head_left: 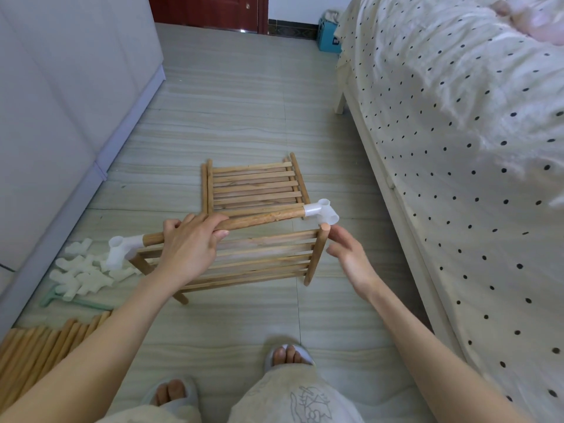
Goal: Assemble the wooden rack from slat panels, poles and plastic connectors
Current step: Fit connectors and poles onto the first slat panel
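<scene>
The slat panel [244, 261] at centre and the second slat panel [254, 187] at 12 o'clock are pale honey wood, as are the poles [39, 346] at 8 o'clock. The connectors [82, 273] at 9 o'clock are milky white, beside a mint-green tool [61, 299]. The floor [232, 102] is grey-beige with wavy stripes. The bedsheet [451, 123] at 2 o'clock is cream with dark dots. The door [207, 10] is reddish brown.

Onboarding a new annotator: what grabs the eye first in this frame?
Centre frame: the left hand grips a pole capped with white connectors, over a slat panel held off the floor; the open right hand touches its right post. Another slat panel lies beyond, spare connectors at left.
</scene>
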A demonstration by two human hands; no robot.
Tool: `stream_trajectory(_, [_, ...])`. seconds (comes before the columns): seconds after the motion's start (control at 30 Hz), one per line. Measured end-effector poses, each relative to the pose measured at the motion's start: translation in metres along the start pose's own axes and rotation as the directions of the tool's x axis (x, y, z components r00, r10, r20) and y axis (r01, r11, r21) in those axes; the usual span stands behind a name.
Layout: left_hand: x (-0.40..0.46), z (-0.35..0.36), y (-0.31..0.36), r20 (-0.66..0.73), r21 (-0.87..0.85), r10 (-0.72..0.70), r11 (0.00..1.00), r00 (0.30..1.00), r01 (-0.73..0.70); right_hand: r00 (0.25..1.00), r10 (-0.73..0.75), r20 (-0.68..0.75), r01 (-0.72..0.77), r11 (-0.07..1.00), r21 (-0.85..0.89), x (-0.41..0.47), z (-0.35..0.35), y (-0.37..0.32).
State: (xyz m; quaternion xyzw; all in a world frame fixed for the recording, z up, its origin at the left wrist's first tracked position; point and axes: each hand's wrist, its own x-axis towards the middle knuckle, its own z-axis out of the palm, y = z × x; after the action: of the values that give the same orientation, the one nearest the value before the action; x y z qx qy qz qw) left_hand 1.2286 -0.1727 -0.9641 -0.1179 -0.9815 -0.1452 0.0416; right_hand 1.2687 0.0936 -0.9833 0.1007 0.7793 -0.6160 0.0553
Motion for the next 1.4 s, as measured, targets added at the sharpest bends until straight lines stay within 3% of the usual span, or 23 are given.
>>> stream_trajectory(0.1, [0.003, -0.006, -0.005, 0.038, -0.033, -0.005, 0.999, 0.999, 0.006, 0.998, -0.064, -0.008, 0.061, 0.975, -0.216, 0.007, 0.010, 0.005])
stream_trajectory(0.17, [0.006, -0.012, -0.011, 0.084, -0.096, -0.011, 0.995, 0.996, 0.019, 0.991, -0.127, -0.038, 0.114, 0.965, -0.235, 0.008, 0.016, 0.004])
stream_trajectory(0.23, [0.009, -0.023, -0.017, 0.140, -0.274, -0.050, 0.958, 0.989, 0.087, 0.974, -0.219, -0.050, 0.200, 0.948, -0.249, 0.008, 0.022, -0.003])
stream_trajectory(0.4, [0.015, -0.065, 0.005, 0.187, -0.646, -0.053, 0.746, 0.981, 0.163, 0.836, -0.549, -0.012, 0.508, 0.782, -0.361, 0.008, 0.038, -0.051])
stream_trajectory(0.47, [0.022, -0.082, 0.024, 0.176, -0.788, -0.029, 0.595, 0.984, 0.159, 0.757, -0.650, 0.070, 0.616, 0.673, -0.410, 0.010, 0.044, -0.075])
stream_trajectory(0.53, [0.025, -0.094, 0.036, 0.182, -0.839, -0.021, 0.518, 0.983, 0.166, 0.685, -0.698, 0.208, 0.696, 0.541, -0.472, 0.011, 0.050, -0.093])
stream_trajectory(0.63, [0.021, -0.091, 0.035, 0.216, -0.799, -0.076, 0.559, 0.973, 0.221, 0.617, -0.708, 0.342, 0.739, 0.373, -0.560, 0.011, 0.054, -0.103])
stream_trajectory(0.73, [0.008, -0.068, 0.024, 0.308, -0.844, -0.146, 0.414, 0.940, 0.341, 0.544, -0.705, 0.455, 0.775, 0.214, -0.595, 0.009, 0.060, -0.097])
stream_trajectory(0.8, [-0.001, -0.047, 0.016, 0.335, -0.850, -0.194, 0.359, 0.922, 0.385, 0.549, -0.659, 0.514, 0.763, 0.144, -0.631, 0.007, 0.068, -0.088])
stream_trajectory(1.03, [-0.019, -0.002, -0.012, 0.251, -0.856, -0.336, 0.360, 0.908, 0.370, 0.578, -0.539, 0.612, 0.770, 0.113, -0.628, 0.014, 0.101, -0.056])
stream_trajectory(1.17, [-0.022, 0.002, -0.020, 0.195, -0.886, -0.323, 0.346, 0.926, 0.308, 0.614, -0.419, 0.669, 0.775, 0.159, -0.612, 0.018, 0.108, -0.067])
stream_trajectory(1.27, [-0.027, 0.002, -0.021, 0.183, -0.898, -0.292, 0.338, 0.939, 0.280, 0.577, -0.367, 0.729, 0.802, 0.086, -0.591, 0.019, 0.108, -0.069])
stream_trajectory(1.33, [-0.032, 0.001, -0.020, 0.178, -0.875, -0.277, 0.395, 0.944, 0.280, 0.537, -0.400, 0.743, 0.825, 0.065, -0.561, 0.017, 0.109, -0.063])
stream_trajectory(1.4, [-0.037, 0.000, -0.022, 0.164, -0.858, -0.290, 0.429, 0.943, 0.281, 0.549, -0.420, 0.722, 0.815, 0.077, -0.575, 0.013, 0.109, -0.059])
